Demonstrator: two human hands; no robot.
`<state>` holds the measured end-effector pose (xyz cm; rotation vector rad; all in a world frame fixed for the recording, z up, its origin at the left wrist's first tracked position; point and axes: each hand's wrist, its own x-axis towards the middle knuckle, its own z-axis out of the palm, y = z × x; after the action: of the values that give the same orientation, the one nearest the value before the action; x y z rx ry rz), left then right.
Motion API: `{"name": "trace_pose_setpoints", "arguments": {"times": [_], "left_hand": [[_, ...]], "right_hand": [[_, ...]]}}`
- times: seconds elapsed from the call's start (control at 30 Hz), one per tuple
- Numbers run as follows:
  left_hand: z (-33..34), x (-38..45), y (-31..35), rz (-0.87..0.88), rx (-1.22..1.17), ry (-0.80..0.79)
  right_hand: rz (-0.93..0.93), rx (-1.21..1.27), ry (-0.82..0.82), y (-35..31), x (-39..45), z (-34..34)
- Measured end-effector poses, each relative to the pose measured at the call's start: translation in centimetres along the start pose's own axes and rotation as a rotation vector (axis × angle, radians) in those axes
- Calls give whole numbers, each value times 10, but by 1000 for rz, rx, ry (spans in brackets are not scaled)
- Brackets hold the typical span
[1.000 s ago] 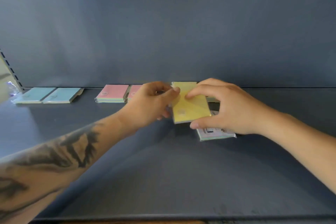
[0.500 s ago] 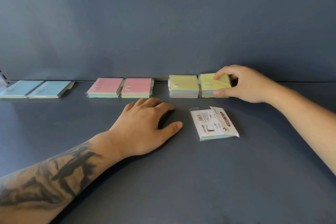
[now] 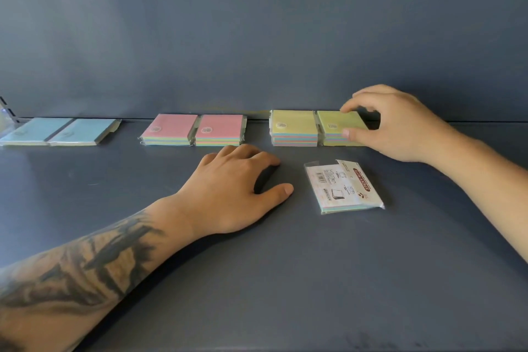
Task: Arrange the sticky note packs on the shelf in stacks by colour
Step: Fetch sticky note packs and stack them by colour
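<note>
Along the back of the dark shelf (image 3: 314, 280) lie two blue packs (image 3: 57, 130) at the left, two pink-topped stacks (image 3: 171, 127) in the middle and two yellow-topped stacks on the right. My right hand (image 3: 400, 128) pinches the top yellow pack (image 3: 334, 123) of the right stack, thumb on its front edge and index finger at its back corner. The other yellow stack (image 3: 293, 123) sits beside it, touching. A single pack (image 3: 343, 186) lies label side up in front of the yellow stacks. My left hand (image 3: 237, 188) rests palm down on the shelf, left of that pack, holding nothing.
The shelf's grey back panel (image 3: 257, 37) rises right behind the row of packs. A slotted upright (image 3: 7, 110) shows at the far left edge. Bare shelf surface stretches in front of both hands and to the right of the yellow stacks.
Both hands held a yellow pack in front of me; the right hand carried it back onto the right yellow stack. The left hand let go and came down onto the shelf.
</note>
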<state>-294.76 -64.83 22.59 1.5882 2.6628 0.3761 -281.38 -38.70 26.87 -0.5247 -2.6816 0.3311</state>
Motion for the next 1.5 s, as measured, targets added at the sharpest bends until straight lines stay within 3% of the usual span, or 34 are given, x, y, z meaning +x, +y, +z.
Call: {"name": "trace_pose_setpoints", "arguments": {"times": [0.1, 0.27, 0.37, 0.63, 0.8, 0.97, 1.2, 1.4, 1.5], "left_hand": [[1, 0, -1, 2, -31, 10], [2, 2, 4, 75, -117, 20], [1, 1, 8, 109, -171, 17], [-1, -6, 1, 153, -409, 11], [-1, -7, -4, 215, -502, 53], [-3, -6, -4, 130, -896, 98], [-5, -5, 3, 29, -1074, 109], [-8, -4, 4, -13, -1171, 46], [-10, -4, 4, -17, -1221, 72]], "right_hand": [[9, -76, -26, -28, -18, -14], [138, -242, -348, -67, -62, -14], [120, -270, -349, -78, -75, -1], [-86, 195, -185, -73, -89, 24], [-50, 570, -178, -69, -90, 26], [77, 1074, -90, -73, -85, 24], [123, 1057, -88, -74, -83, 28], [251, 1422, -100, -71, -79, 28], [250, 1427, -148, -70, -79, 30]]}}
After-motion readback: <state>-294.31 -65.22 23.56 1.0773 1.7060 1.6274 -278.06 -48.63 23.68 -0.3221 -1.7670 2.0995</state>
